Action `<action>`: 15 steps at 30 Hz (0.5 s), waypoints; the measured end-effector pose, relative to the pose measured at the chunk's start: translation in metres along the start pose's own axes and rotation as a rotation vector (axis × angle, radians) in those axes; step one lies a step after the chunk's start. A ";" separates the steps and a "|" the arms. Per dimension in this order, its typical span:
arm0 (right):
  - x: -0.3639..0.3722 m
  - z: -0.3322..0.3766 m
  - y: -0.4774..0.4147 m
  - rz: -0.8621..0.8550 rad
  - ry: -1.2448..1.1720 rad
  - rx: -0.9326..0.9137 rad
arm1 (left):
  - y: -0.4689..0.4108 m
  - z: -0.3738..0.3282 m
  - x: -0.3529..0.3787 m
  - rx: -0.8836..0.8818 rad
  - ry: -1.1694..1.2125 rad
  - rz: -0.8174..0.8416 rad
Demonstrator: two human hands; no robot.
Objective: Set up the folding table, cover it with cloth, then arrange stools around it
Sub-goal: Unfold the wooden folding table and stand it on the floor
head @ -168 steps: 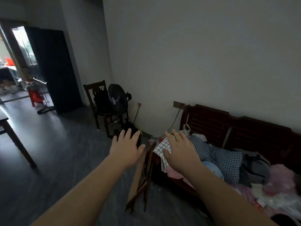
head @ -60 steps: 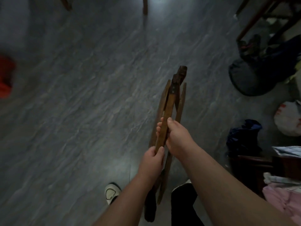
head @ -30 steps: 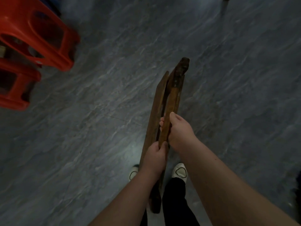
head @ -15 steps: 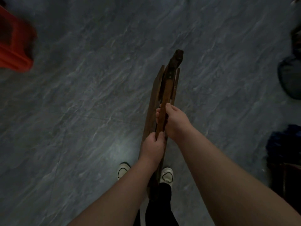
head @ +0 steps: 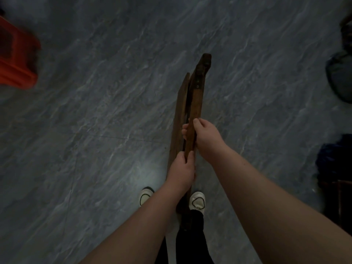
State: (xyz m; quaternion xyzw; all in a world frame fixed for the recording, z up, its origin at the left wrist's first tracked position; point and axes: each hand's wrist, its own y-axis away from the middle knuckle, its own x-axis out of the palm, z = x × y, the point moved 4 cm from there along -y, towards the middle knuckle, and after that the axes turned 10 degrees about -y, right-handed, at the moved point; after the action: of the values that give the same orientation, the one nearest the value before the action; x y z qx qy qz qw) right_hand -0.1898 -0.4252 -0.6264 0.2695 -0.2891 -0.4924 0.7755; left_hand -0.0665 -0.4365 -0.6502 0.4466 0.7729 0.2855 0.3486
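Note:
A folded wooden table (head: 196, 100), brown and seen edge-on, hangs upright over the grey floor in front of me. My left hand (head: 181, 170) grips its upper edge near my body. My right hand (head: 205, 138) grips the same wooden bar a little further along, with the thumb on top and fingertips showing on the left side. The table's far end points away from me. A red plastic stool (head: 17, 58) sits at the left edge, blurred. No cloth is in view.
Grey marbled floor tiles (head: 95, 130) fill most of the view. My two white shoes (head: 197, 200) stand below the table. Dark bags or clothes (head: 341, 79) lie at the right edge, with a blue heap (head: 333, 161) and dark furniture below them.
Since 5.6 s ago both hands have taken hold of the folded table and carried it across the floor. Over the last half second the grip is the same; the view shifted slightly.

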 end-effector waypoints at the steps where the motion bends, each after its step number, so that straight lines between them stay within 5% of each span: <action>1: -0.001 0.000 0.000 0.002 0.044 -0.008 | 0.001 0.000 0.000 0.001 -0.042 0.007; 9: -0.021 -0.003 0.005 -0.035 0.484 -0.144 | 0.016 0.012 -0.016 0.287 -0.526 -0.037; 15: -0.059 -0.012 0.026 -0.068 0.778 -0.163 | 0.024 0.028 -0.043 0.313 -0.763 -0.134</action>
State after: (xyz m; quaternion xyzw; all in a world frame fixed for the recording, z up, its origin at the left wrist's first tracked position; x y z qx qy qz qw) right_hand -0.1857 -0.3598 -0.6272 0.3828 0.0750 -0.4002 0.8293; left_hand -0.0176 -0.4609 -0.6366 0.5168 0.6496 -0.0445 0.5558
